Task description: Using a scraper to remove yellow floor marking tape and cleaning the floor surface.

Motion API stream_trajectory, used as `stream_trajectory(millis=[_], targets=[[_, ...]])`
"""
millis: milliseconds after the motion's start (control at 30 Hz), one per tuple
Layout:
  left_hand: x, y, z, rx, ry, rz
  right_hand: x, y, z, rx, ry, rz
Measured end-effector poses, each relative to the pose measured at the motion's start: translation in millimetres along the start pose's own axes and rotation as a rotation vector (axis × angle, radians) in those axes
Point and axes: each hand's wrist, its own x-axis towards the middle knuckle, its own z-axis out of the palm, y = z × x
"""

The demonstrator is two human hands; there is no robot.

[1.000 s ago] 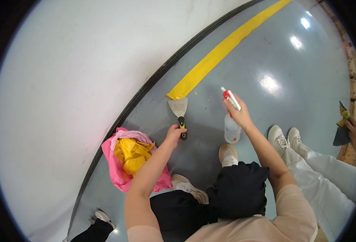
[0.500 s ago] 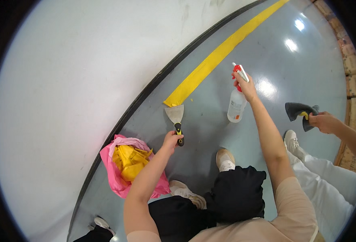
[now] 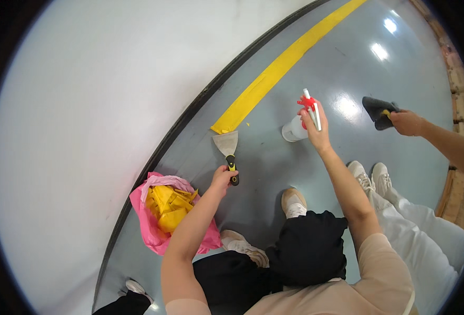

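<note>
My left hand (image 3: 222, 178) is closed round the black and yellow handle of a scraper (image 3: 226, 143). Its wide metal blade lies close to the near end of a yellow floor tape strip (image 3: 274, 73), whose tip looks crumpled; whether they touch I cannot tell. In my right hand (image 3: 316, 130) is a clear spray bottle (image 3: 294, 129) with a red and white trigger head, gripped at the neck and tilted above the floor. A pink bag (image 3: 150, 231) stands by my left forearm, filled with crumpled yellow tape pieces (image 3: 171, 207).
A white wall (image 3: 95, 105) with a black base strip (image 3: 190, 111) runs along the left. At right, a co-worker's hand (image 3: 408, 123) holds a dark cloth (image 3: 377, 110); their white shoes (image 3: 371, 176) are near my right arm. Another person's shoe (image 3: 136, 286) shows lower left. Stacked boxes (image 3: 462, 79) line the far right.
My right hand has tipped the spray bottle, its base swinging left and up. My left hand and scraper shifted only slightly. The co-worker's hand with the cloth moved up and left; a foot stepped left.
</note>
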Motion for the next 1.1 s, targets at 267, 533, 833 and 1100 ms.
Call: stream_trajectory(millis=[267,533,833,1100], targets=[[4.5,-8.2,-1.5,-0.016,-0.006,0.018,-28.0,-11.5,-10.3,-0.063,-0.042,0.064],[4.0,-8.4,-12.2,-0.058,-0.010,0.004,-37.5,-11.8,-24.8,-0.341,-0.165,-0.159],[10.1,-8.7,-12.1,-0.062,-0.040,-0.013,-24.4,36.2,-84.4,0.629,0.566,0.552],[3.5,-7.0,-17.4,-0.015,0.028,-0.021,13.0,-73.8,-83.3,0.756,0.011,-0.077]])
